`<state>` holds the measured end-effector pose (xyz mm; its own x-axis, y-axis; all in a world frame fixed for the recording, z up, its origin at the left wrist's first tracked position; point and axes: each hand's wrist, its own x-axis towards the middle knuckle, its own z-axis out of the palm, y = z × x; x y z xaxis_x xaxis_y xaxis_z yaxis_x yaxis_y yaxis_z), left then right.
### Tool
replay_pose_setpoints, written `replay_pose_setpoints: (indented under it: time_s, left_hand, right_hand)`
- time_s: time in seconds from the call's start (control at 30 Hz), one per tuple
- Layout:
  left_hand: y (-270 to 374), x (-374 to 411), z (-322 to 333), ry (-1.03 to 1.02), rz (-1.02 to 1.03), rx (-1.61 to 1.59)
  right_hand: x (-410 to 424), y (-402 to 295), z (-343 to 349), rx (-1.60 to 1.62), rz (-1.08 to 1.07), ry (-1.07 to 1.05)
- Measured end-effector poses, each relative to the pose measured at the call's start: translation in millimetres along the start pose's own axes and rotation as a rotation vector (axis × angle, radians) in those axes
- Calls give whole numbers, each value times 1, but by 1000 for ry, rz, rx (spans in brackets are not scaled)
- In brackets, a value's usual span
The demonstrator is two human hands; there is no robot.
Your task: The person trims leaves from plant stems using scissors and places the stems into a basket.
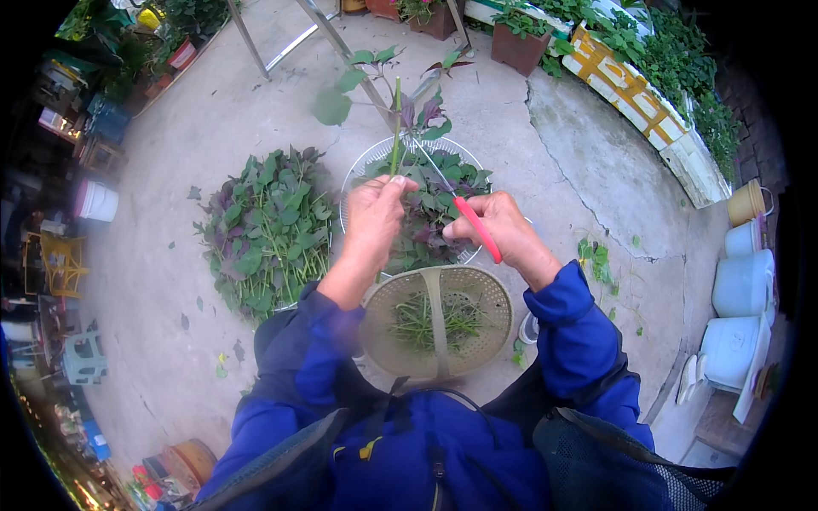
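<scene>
My left hand [377, 214] pinches a green leafy stem [397, 128] that stands upright above its fingers. Red-handled scissors [474, 227] are in my right hand [501, 230], their blades pointing up and left to the leaves beside that stem. Beneath both hands, a round white wire basket [348, 171] holds green and purple leafy cuttings [418, 246]. A larger heap of leafy stems [271, 230] lies to the left. Nearer my body, a woven plastic handled basket [501, 306] contains cut green stalks [431, 322].
A metal-legged frame [332, 38] stands ahead. Potted plants [521, 45] and a taped foam planter [629, 96] line the upper right. Pale blue bins [741, 281] stand at the right, a white bucket [97, 200] at the left. Loose leaves [597, 259] lie on the concrete.
</scene>
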<state>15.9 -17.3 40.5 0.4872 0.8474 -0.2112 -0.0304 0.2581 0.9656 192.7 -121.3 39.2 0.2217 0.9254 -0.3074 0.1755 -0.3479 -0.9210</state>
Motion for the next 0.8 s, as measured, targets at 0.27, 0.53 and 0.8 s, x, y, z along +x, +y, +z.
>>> replay_pose_setpoints:
  time_s: [0.27, 0.53, 0.8]
  left_hand:
    - [1, 1, -5, 31, -26, 50]
    - [-4, 5, -8, 44, -35, 43]
    - [-8, 11, -12, 43, -63, 36]
  right_hand:
    - [0, -1, 1, -29, 27, -6]
    - [7, 11, 1, -6, 96, 37]
    - [1, 5, 0, 90, -15, -9]
